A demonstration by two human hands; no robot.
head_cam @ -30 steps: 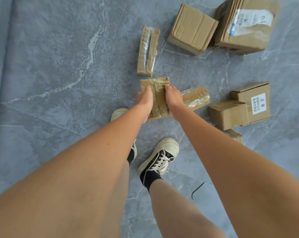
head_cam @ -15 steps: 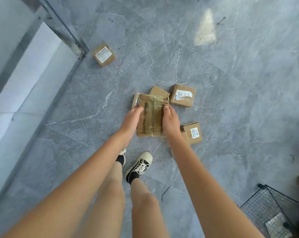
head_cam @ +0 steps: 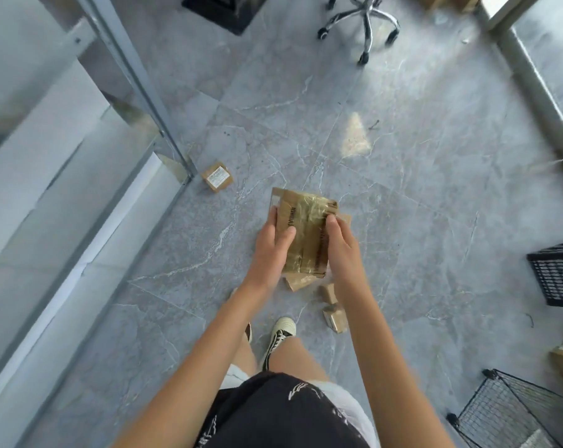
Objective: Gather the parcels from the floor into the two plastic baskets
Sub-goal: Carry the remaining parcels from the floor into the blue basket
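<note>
Hands hold a stack of flat taped parcels (head_cam: 306,234) up above the floor (head_cam: 419,189), in front of the body. The left hand (head_cam: 270,250) grips the left side with curled fingers, and the right hand (head_cam: 343,250) grips the right side. The stack's long side points away from the person, tipped a little right. Below it, small boxes (head_cam: 333,313) lie on the floor. A black basket (head_cam: 558,276) sits far right. Farther off, one small box (head_cam: 217,176) lies by a metal post.

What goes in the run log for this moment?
stage: carrying | left hand and right hand: hold taped parcels | basket: at right | loose parcel: on floor
</note>
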